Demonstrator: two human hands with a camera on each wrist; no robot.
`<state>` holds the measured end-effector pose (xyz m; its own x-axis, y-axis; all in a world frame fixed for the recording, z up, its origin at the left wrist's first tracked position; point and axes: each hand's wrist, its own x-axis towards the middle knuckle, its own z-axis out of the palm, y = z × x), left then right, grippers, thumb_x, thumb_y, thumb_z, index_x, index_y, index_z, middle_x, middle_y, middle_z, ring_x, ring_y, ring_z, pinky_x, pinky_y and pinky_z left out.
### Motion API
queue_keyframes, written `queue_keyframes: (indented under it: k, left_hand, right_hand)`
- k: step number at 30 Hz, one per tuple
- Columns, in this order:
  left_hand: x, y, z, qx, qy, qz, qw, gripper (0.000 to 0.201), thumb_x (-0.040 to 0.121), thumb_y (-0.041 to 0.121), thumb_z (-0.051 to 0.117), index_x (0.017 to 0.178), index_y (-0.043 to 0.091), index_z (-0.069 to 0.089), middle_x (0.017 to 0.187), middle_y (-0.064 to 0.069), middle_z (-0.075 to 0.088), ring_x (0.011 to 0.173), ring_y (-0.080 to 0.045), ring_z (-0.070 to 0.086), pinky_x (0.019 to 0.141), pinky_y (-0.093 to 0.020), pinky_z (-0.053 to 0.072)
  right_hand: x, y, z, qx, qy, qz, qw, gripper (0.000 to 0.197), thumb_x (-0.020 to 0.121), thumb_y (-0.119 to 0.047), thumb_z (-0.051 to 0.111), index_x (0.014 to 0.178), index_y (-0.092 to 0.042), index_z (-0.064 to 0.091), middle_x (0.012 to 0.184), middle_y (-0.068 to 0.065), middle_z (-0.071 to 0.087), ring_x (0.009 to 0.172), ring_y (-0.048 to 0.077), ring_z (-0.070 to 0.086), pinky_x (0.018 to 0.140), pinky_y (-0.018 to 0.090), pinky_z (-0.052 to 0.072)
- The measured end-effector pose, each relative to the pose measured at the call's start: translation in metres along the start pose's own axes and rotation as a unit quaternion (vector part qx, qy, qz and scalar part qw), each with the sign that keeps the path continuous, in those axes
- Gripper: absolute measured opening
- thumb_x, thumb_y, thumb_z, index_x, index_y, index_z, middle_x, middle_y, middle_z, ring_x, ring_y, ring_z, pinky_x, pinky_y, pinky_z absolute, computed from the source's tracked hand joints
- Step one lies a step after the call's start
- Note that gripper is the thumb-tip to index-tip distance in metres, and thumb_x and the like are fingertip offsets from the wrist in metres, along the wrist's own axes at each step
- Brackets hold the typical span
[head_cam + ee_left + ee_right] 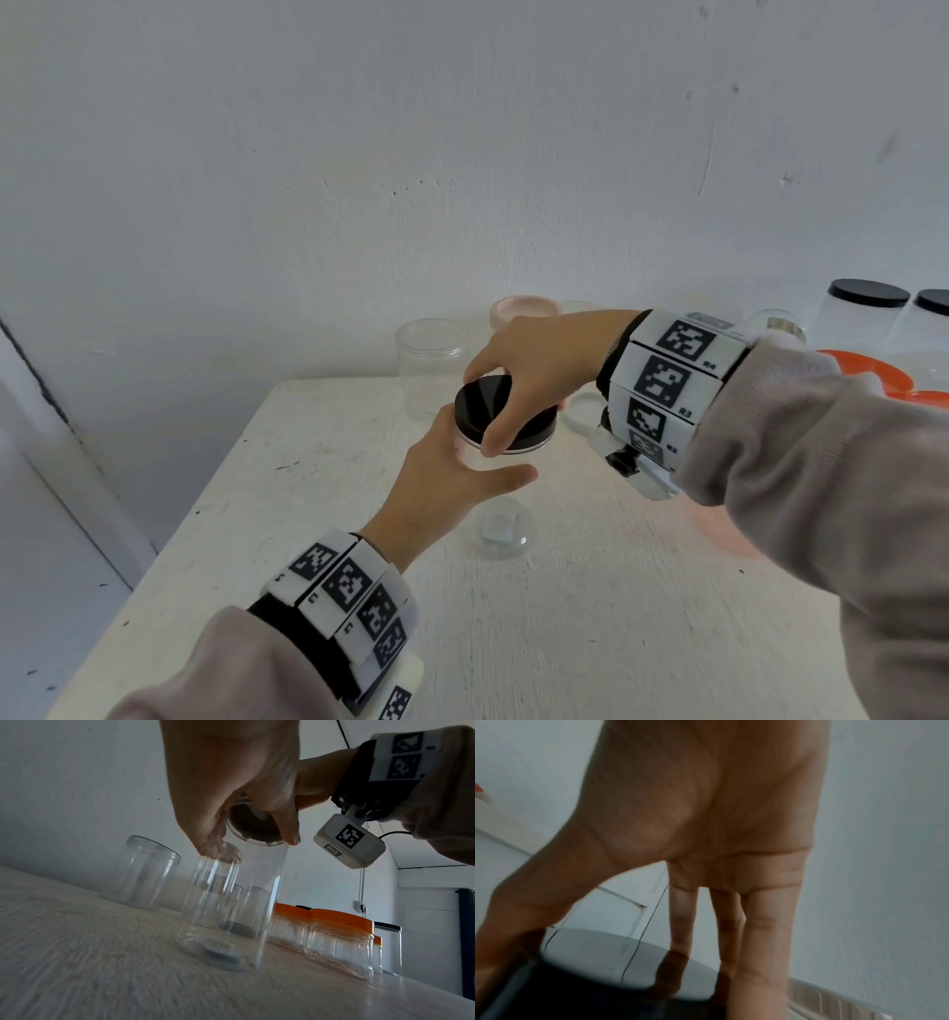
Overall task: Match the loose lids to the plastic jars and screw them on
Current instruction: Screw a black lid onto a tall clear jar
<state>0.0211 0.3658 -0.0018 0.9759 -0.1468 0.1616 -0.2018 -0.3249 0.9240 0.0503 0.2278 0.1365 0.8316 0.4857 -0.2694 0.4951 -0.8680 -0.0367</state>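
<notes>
Near the far left corner of the white table (513, 642) stands a tall clear jar (236, 912), upright, with a black lid (488, 406) sitting on its mouth. Fingers and thumb of the right hand (539, 370) curl down round the rim of that lid from above. Just below the lid the left hand (441, 483) wraps the neck of the jar, thumb lying across the near side.

Open tabletop lies in front of the jar toward the person. To the left the table's edge runs close by, with a pale wall beyond it; behind, the table meets the wall. Close behind the held jar stand an open jar (431, 360) with no lid and a jar with a pinkish top (524, 313). Far to the right, jars with black lids (868, 308) stand by the wall, with orange lids (868, 367) in front of them.

From the left wrist, the jar is seen from low down, its base flat on the table, and a row of orange-lidded jars (339, 939) shows to its right, near it but not touching. From the right wrist, only the blurred palm, the fingers (762, 933) and the glossy lid top appear; the jar below is hidden.
</notes>
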Motion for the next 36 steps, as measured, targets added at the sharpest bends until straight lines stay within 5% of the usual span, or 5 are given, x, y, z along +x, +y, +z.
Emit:
queue_keyframes:
  k: [6, 11, 21, 29, 36]
  left_hand:
    - [0.000, 0.000, 0.000, -0.006, 0.000, 0.005, 1.000, 0.083, 0.063, 0.043, 0.087, 0.133, 0.036, 0.044, 0.120, 0.022, 0.059, 0.112, 0.006, 0.053, 0.088, -0.016, 0.041]
    - [-0.002, 0.001, 0.002, 0.008, 0.012, 0.007, 1.000, 0.074, 0.060, 0.045, 0.087, 0.120, 0.046, 0.044, 0.109, 0.029, 0.060, 0.096, 0.022, 0.051, 0.070, -0.002, 0.042]
    - [-0.004, 0.004, 0.005, 0.028, 0.037, 0.009, 0.999, 0.075, 0.061, 0.047, 0.086, 0.123, 0.038, 0.045, 0.107, 0.027, 0.059, 0.095, 0.024, 0.049, 0.070, -0.006, 0.040]
    - [-0.004, 0.005, 0.004, 0.034, 0.032, 0.004, 0.999, 0.078, 0.060, 0.048, 0.086, 0.124, 0.037, 0.043, 0.108, 0.028, 0.056, 0.099, 0.012, 0.052, 0.073, -0.007, 0.038]
    - [-0.004, 0.003, 0.004, 0.036, 0.034, 0.013, 0.999, 0.079, 0.060, 0.049, 0.085, 0.127, 0.035, 0.045, 0.107, 0.028, 0.056, 0.095, 0.026, 0.047, 0.069, 0.002, 0.040]
  right_hand:
    - [0.000, 0.004, -0.002, -0.012, -0.049, -0.001, 0.999, 0.093, 0.061, -0.066, 0.074, 0.143, -0.043, 0.035, 0.136, -0.016, 0.047, 0.112, 0.019, 0.060, 0.098, 0.038, 0.047]
    - [-0.002, 0.005, -0.003, -0.013, -0.008, -0.014, 1.000, 0.088, 0.057, -0.068, 0.075, 0.136, -0.043, 0.046, 0.120, -0.015, 0.059, 0.103, 0.015, 0.065, 0.091, 0.035, 0.051]
    - [0.005, 0.005, 0.014, -0.005, 0.054, 0.037, 0.998, 0.084, 0.053, -0.090, 0.057, 0.100, -0.020, 0.062, 0.080, -0.001, 0.071, 0.052, 0.011, 0.068, 0.049, 0.022, 0.043]
    - [-0.004, 0.004, -0.004, 0.023, -0.049, -0.020, 0.998, 0.081, 0.070, -0.054, 0.077, 0.140, -0.045, 0.037, 0.139, -0.015, 0.039, 0.127, 0.014, 0.043, 0.101, 0.035, 0.043]
    - [0.003, -0.003, 0.009, -0.034, 0.036, 0.031, 0.998, 0.073, 0.067, -0.082, 0.056, 0.112, -0.024, 0.055, 0.093, -0.005, 0.061, 0.064, 0.014, 0.066, 0.055, 0.024, 0.048]
